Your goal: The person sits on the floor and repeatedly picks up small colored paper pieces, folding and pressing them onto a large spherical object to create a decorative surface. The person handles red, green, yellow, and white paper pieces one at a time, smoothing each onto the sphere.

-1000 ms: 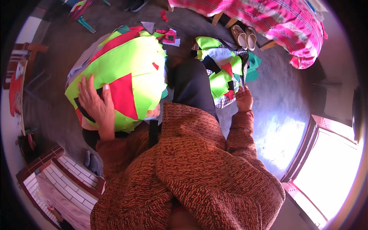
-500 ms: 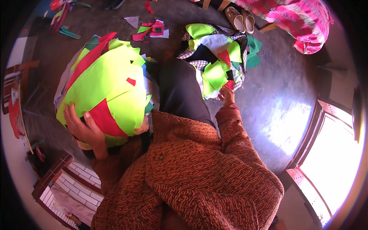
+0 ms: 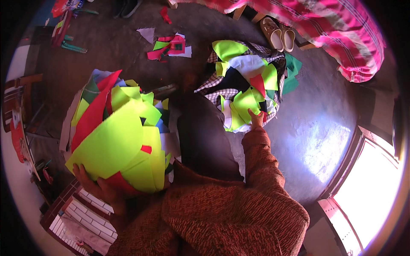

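Note:
My left hand (image 3: 97,187) lies with its fingers spread against the lower side of a big heap of fabric pieces (image 3: 115,141). The heap is mostly bright yellow-green, with red, dark green, grey and blue pieces at its edges, and sits at my left side. Reaching forward, my right hand (image 3: 257,118) is at the near edge of a second pile of fabric scraps (image 3: 247,102), thumb and fingers apart. Those scraps are yellow-green, white, red and black, lying on a checked cloth (image 3: 209,82) on the floor. Part of my right hand's fingers blends into the scraps.
Loose scraps (image 3: 173,48) lie on the dark floor ahead. A pair of clogs (image 3: 277,34) stands by a low piece of furniture draped in pink plaid cloth (image 3: 329,30). Dark green fabric (image 3: 292,72) lies beside the checked cloth. A bright doorway (image 3: 367,183) is at the right.
The view has shifted, so most things sit lower. The heap at my left has tipped toward me, showing more of its far edge. My right hand remains at the scraps, its fingers spread wider.

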`<control>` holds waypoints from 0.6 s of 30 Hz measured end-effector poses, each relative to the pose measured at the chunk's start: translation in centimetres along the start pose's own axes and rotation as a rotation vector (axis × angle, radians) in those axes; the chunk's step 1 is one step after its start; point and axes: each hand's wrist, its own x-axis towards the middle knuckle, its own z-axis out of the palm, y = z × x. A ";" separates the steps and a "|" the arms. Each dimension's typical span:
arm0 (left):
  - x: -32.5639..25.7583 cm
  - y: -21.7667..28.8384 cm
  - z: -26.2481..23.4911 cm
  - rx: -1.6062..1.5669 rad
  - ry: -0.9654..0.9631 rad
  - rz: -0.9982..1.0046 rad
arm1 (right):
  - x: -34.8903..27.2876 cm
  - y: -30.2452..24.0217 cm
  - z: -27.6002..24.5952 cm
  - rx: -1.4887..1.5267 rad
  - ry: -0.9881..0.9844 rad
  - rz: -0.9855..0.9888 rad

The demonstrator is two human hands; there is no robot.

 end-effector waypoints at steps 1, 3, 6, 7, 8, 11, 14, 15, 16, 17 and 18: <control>-0.2 0.0 0.1 -0.043 -0.004 -0.043 | 0.2 0.2 0.3 0.009 0.056 -0.007; -0.2 0.3 0.0 -0.057 -0.015 -0.075 | 1.0 0.4 1.3 0.017 0.156 -0.063; 0.2 1.1 0.0 -0.064 -0.042 -0.081 | 2.9 1.7 2.4 0.088 0.158 -0.111; 0.0 1.7 -0.3 -0.056 -0.049 -0.094 | 1.8 -0.3 3.1 0.154 0.048 -0.074; 0.2 2.0 -0.4 -0.056 -0.063 -0.096 | 0.6 -1.8 3.8 0.224 -0.047 -0.031; 0.4 1.9 -0.7 -0.035 -0.080 -0.093 | 1.2 -1.0 5.6 -0.057 -0.054 -0.011; 0.3 1.7 0.0 -0.140 -0.025 -0.076 | 0.3 -1.3 6.1 -0.062 -0.112 -0.047; 0.0 1.3 -0.2 -0.084 -0.038 -0.029 | -1.1 -2.3 6.3 0.007 -0.101 -0.099; 0.0 0.7 -0.6 -0.031 -0.057 0.024 | -2.1 -2.6 6.2 0.078 -0.084 -0.146; 0.0 0.5 -0.6 -0.024 -0.058 0.041 | -1.2 -1.5 5.6 0.143 -0.080 -0.245; 0.1 0.3 -0.6 -0.015 -0.058 0.060 | -0.4 -0.3 4.8 0.216 -0.031 -0.278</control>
